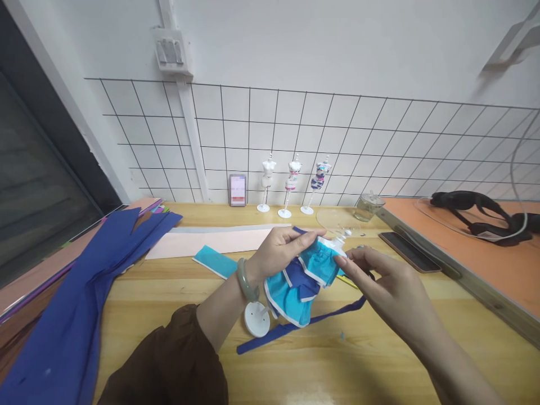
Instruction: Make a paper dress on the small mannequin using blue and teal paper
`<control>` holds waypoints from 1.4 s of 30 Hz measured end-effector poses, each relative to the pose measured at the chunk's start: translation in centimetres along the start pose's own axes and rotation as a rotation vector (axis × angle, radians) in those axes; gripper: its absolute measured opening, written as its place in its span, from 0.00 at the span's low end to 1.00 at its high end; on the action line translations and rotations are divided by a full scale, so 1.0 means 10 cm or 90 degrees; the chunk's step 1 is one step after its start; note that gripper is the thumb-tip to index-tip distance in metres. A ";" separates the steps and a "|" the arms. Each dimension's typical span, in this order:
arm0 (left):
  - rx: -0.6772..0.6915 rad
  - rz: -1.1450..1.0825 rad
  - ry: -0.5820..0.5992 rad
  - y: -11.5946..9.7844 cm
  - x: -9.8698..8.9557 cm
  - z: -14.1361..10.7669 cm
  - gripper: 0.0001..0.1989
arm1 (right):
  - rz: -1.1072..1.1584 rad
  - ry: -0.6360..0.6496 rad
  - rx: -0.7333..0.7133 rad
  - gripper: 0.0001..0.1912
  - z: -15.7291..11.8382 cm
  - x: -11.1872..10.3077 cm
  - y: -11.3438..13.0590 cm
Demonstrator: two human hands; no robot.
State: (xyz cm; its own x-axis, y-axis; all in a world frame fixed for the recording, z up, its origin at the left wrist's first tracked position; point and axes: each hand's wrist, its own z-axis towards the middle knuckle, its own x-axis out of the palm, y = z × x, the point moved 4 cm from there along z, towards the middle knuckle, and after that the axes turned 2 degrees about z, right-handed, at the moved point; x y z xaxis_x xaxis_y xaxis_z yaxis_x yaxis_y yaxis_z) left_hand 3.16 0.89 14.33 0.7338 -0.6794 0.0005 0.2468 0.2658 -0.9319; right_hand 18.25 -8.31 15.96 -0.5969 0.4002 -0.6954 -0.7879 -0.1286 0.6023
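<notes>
A small doll mannequin wears a tiered dress (pixel 291 301) in turquoise and dark blue with white edging. It lies tilted, its white neck (pixel 346 234) up to the right and its round stand base (pixel 256 320) down to the left. My left hand (pixel 280 250) pinches the dress's upper side, near a bit of dark blue cloth. With thumb and fingers, my right hand (pixel 383 278) grips the dress at the top edge. A long dark blue fabric strip (pixel 274 338) trails from the right hand across the table.
Three small mannequins (pixel 291 183) and a phone (pixel 238 190) stand by the gridded wall. Dark blue fabric (pixel 80 281) covers the left side. Behind my hands lie a turquoise piece (pixel 215 261) and a pale pink strip (pixel 206 243). A lidded glass jar (pixel 367 207) and dark phone (pixel 409 251) are at right.
</notes>
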 end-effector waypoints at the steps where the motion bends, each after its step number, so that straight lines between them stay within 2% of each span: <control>1: -0.001 -0.005 0.001 -0.02 0.01 0.00 0.17 | 0.004 0.003 -0.001 0.19 -0.01 0.00 -0.01; 9: -0.042 -0.040 -0.020 0.00 0.03 -0.01 0.19 | 0.055 0.023 -0.009 0.17 -0.08 0.01 -0.02; 14: -0.038 -0.026 -0.020 0.04 0.03 0.00 0.19 | 0.067 0.020 0.006 0.17 -0.09 0.01 -0.03; 24: 0.032 0.131 -0.079 -0.09 0.03 -0.04 0.17 | 0.060 0.017 0.027 0.18 -0.07 0.03 -0.09; 28: 0.097 0.215 -0.122 -0.16 0.05 -0.07 0.13 | 0.054 0.017 0.042 0.19 -0.07 0.03 -0.09; 36: 0.326 0.450 -0.150 -0.23 0.14 -0.11 0.10 | 0.029 -0.011 0.062 0.21 -0.08 0.01 -0.07; 39: 0.361 0.529 -0.135 -0.23 0.19 -0.13 0.12 | 0.026 -0.030 0.073 0.21 -0.07 0.01 -0.07; 42: 0.358 0.584 -0.111 -0.21 0.22 -0.13 0.15 | 0.018 -0.036 0.081 0.21 -0.07 0.01 -0.08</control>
State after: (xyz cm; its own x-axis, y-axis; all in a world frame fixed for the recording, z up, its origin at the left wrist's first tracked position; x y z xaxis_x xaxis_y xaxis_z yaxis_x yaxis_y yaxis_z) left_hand 3.45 -2.10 15.78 0.8548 0.0317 -0.5181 -0.2191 0.9269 -0.3048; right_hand 18.75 -8.77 15.14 -0.6067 0.4486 -0.6562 -0.7427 -0.0255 0.6692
